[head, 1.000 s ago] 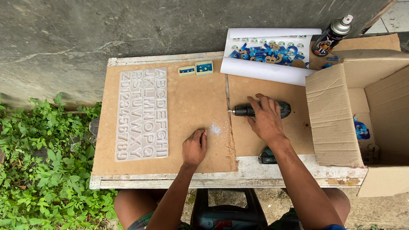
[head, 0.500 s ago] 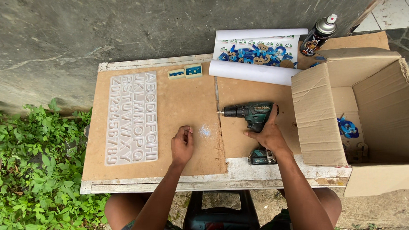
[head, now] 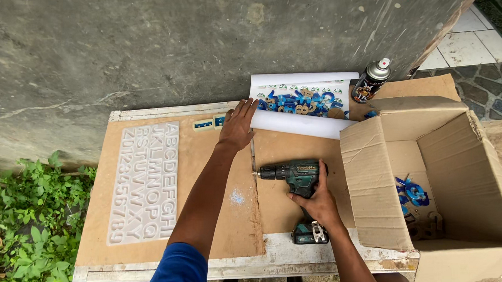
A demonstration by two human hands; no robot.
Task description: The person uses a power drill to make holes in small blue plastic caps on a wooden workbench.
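Risk I see: right hand (head: 314,203) fingers wrapped on drill (head: 294,175) lying mid-worktop, bit aimed left toward left hand's (head: 237,125) forearm, that hand flat, empty, far on board (head: 206,156); trigger slip bites.

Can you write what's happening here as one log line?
left hand: flat on brown board near white paper sheet | right hand: gripping dark green cordless drill
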